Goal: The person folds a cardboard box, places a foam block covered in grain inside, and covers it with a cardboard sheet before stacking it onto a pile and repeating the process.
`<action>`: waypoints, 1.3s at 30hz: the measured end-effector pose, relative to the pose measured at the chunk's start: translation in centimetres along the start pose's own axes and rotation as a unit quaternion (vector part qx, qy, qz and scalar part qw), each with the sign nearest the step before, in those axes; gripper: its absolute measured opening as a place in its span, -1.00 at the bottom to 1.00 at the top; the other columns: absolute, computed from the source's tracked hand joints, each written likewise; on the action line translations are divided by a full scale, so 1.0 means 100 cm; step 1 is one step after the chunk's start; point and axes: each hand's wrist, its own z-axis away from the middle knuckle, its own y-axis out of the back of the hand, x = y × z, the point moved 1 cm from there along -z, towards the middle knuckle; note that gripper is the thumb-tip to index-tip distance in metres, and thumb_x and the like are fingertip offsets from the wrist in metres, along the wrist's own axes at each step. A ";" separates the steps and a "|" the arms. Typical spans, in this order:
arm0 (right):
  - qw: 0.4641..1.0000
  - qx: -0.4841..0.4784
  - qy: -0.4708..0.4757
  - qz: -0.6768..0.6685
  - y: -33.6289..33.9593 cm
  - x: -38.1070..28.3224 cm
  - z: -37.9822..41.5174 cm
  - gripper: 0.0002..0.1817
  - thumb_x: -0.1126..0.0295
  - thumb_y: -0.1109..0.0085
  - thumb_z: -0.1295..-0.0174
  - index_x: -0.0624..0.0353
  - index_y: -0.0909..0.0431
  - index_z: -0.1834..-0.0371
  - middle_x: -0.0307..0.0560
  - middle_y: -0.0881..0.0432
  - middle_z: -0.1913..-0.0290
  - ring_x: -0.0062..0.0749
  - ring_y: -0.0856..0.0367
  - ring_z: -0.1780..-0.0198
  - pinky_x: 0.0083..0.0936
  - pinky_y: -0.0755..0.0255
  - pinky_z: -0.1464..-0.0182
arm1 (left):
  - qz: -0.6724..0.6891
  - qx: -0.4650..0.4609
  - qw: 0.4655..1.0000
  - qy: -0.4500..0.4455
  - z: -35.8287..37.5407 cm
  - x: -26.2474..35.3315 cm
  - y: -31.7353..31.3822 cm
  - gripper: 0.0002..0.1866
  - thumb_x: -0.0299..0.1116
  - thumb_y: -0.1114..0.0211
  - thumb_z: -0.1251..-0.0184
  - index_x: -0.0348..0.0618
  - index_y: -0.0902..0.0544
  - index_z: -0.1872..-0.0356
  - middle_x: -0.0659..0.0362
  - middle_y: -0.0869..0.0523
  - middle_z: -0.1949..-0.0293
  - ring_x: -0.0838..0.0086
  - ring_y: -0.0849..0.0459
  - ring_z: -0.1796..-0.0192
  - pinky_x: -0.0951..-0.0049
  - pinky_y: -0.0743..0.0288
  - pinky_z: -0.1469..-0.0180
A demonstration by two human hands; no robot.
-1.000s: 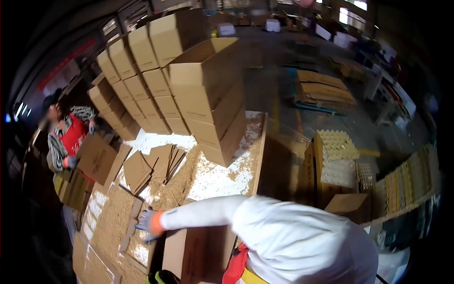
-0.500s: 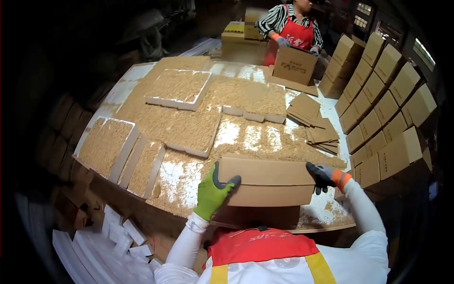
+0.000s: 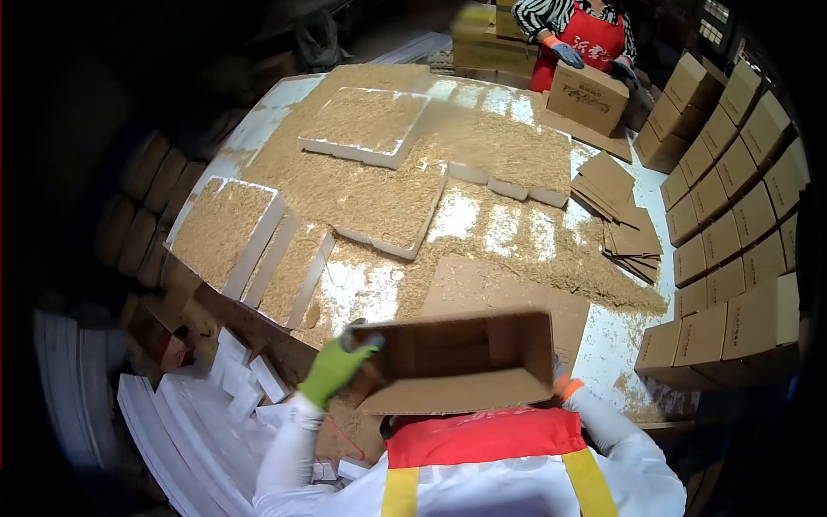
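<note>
An open, empty-looking cardboard box (image 3: 457, 392) is tilted on its side near my body, its opening toward me. My left hand (image 3: 340, 362), in a green glove with dark fingertips, grips the box's left edge. At the right end is my right hand (image 3: 562, 379); its orange cuff shows, but the box hides most of its fingers. Under and beyond the box a flat cardboard sheet (image 3: 517, 289) lies on the table (image 3: 613, 345).
Shavings cover foam blocks (image 3: 366, 121) on the table. Flat cardboard pieces (image 3: 613, 185) lie at the right, beside stacked boxes (image 3: 741, 233). Across the table a co-worker (image 3: 594, 39) handles a box (image 3: 588, 96). White foam strips (image 3: 177, 431) are at lower left.
The box in my hands has tipped, so its open inside now shows, and it has come closer to me. The view has shifted, and the co-worker's box now looks closed on top.
</note>
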 end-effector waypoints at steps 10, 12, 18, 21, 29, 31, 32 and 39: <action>0.940 -0.083 -0.074 0.321 0.027 -0.138 -0.344 0.04 -0.53 0.29 -0.21 0.14 -0.22 -0.48 0.18 -0.13 -0.53 0.22 0.07 -0.57 0.05 0.15 -0.52 | -0.080 0.101 0.990 -0.061 -0.079 0.040 -0.013 -0.65 -0.04 -0.11 -0.42 -0.11 -0.64 0.14 -0.10 -0.72 0.33 -0.07 -0.67 0.21 0.00 -0.52 0.13; 0.923 -0.095 -0.181 0.326 -0.032 -0.131 -0.398 0.16 -0.61 0.54 -0.16 0.17 -0.09 -0.54 0.25 0.03 -0.58 0.22 0.19 -0.60 0.11 0.26 -0.52 | -0.034 0.103 0.993 -0.042 -0.076 0.036 -0.014 -0.68 -0.07 -0.16 -0.39 -0.06 -0.65 0.07 -0.11 -0.73 0.30 -0.07 -0.68 0.24 0.02 -0.53 0.17; 0.934 0.159 -0.299 0.111 -0.150 -0.146 -0.446 0.20 -0.56 0.14 -0.10 0.33 -0.07 -0.50 0.36 -0.19 -0.46 0.24 -0.11 -0.49 0.02 0.02 -0.48 | 0.018 0.119 0.992 -0.035 -0.077 0.031 -0.021 -0.51 -0.08 -0.24 -0.32 -0.12 -0.55 -0.19 -0.13 -0.74 0.28 -0.08 -0.70 0.20 0.04 -0.54 0.10; 0.945 0.230 -0.224 -0.058 -0.150 -0.133 -0.449 0.11 -0.30 -0.26 -0.10 0.45 -0.13 -0.43 0.39 -0.33 -0.37 0.23 -0.33 -0.36 -0.20 -0.25 -0.36 | 0.015 0.104 0.994 -0.024 -0.075 0.042 -0.016 -0.46 -0.08 -0.24 -0.33 -0.17 -0.49 -0.24 -0.12 -0.74 0.29 -0.07 -0.71 0.21 0.05 -0.54 0.09; 0.936 0.019 -0.129 -0.327 -0.013 -0.238 -0.369 -0.19 0.00 -0.45 -0.12 0.44 -0.39 -0.23 0.10 -0.60 -0.07 -0.26 -0.63 -0.03 -0.40 -0.54 -0.04 | 0.080 0.167 0.976 -0.118 -0.069 0.033 -0.016 -0.59 -0.10 -0.19 -0.41 -0.12 -0.56 -0.14 -0.06 -0.74 0.23 -0.01 -0.71 0.17 0.11 -0.55 0.09; 0.937 -0.028 -0.072 -0.340 0.028 -0.256 -0.342 -0.29 0.04 -0.37 -0.22 0.39 -0.42 -0.24 0.06 -0.59 -0.13 -0.29 -0.61 -0.08 -0.41 -0.52 -0.10 | 0.072 0.163 0.979 -0.100 -0.072 0.035 -0.018 -0.68 -0.08 -0.16 -0.43 -0.06 -0.62 0.02 -0.11 -0.72 0.26 -0.05 -0.68 0.17 0.08 -0.54 0.11; 0.930 -0.057 -0.104 -0.347 0.051 -0.267 -0.333 -0.33 0.06 -0.32 -0.27 0.37 -0.42 -0.26 0.04 -0.58 -0.16 -0.29 -0.60 -0.11 -0.40 -0.51 -0.13 | 0.064 0.141 0.985 -0.074 -0.070 0.041 -0.012 -0.68 -0.07 -0.12 -0.45 -0.06 -0.63 0.04 -0.10 -0.72 0.26 -0.05 -0.69 0.18 0.06 -0.54 0.11; 0.983 -0.160 -0.093 -0.015 0.149 -0.360 -0.199 -0.28 0.06 -0.31 -0.24 0.25 -0.39 -0.38 -0.11 -0.61 -0.15 -0.48 -0.55 -0.15 -0.52 -0.38 -0.21 | -0.050 0.108 0.986 -0.116 -0.087 0.029 -0.017 -0.59 0.03 0.00 -0.49 -0.04 -0.63 0.01 -0.10 -0.73 0.20 -0.07 -0.68 0.15 0.04 -0.55 0.10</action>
